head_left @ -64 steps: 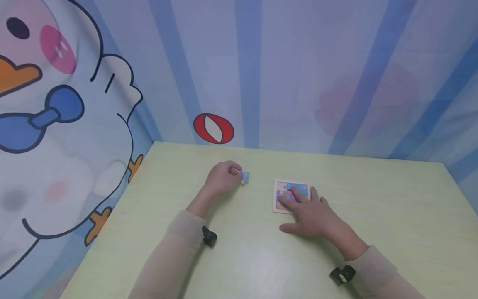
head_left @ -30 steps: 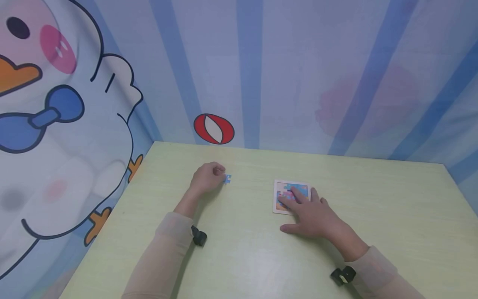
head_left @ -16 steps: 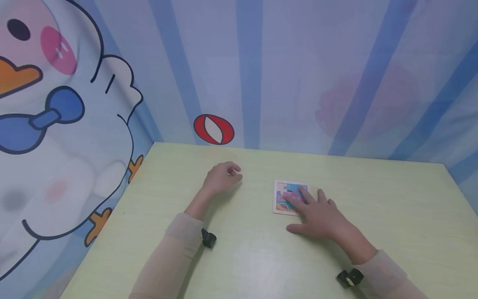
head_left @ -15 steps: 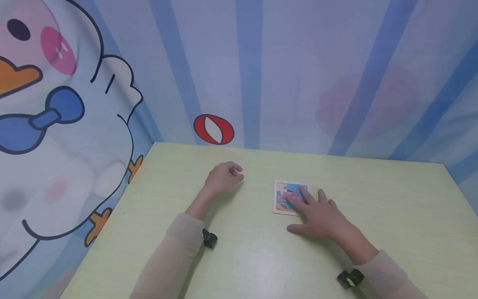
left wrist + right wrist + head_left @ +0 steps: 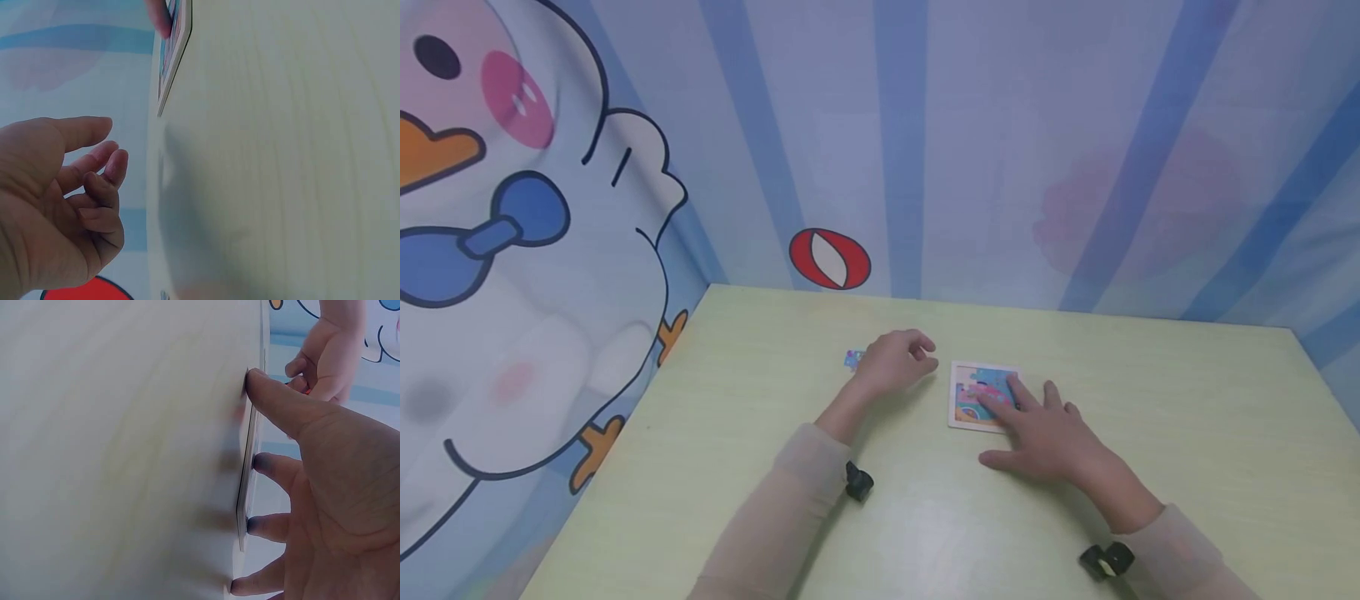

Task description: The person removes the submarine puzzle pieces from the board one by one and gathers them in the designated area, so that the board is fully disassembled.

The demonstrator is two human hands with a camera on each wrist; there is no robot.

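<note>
In the head view a small square jigsaw puzzle (image 5: 962, 414) in a white frame lies on the table, with a pink, blue and orange picture. My right hand (image 5: 1041, 433) is spread over its right side, its fingertips resting on it. The right wrist view shows the puzzle's thin edge (image 5: 242, 506) beneath straight fingers. Left of the puzzle, my left hand (image 5: 891, 365) hovers with loosely bent fingers. Thumb and index finger stand apart with nothing between them in the left wrist view. A loose blue and pink puzzle piece (image 5: 853, 359) lies behind that hand, partly hidden by it.
The pale yellow table (image 5: 1187, 442) runs back to a blue striped cloth backdrop (image 5: 985, 150). At the left a large cartoon bird is printed on the cloth (image 5: 535, 350). A small black camera sits on each wrist.
The left hand carried the puzzle piece left, let go of it, then moved right toward the puzzle. The right hand slid slightly right, uncovering more of the picture.
</note>
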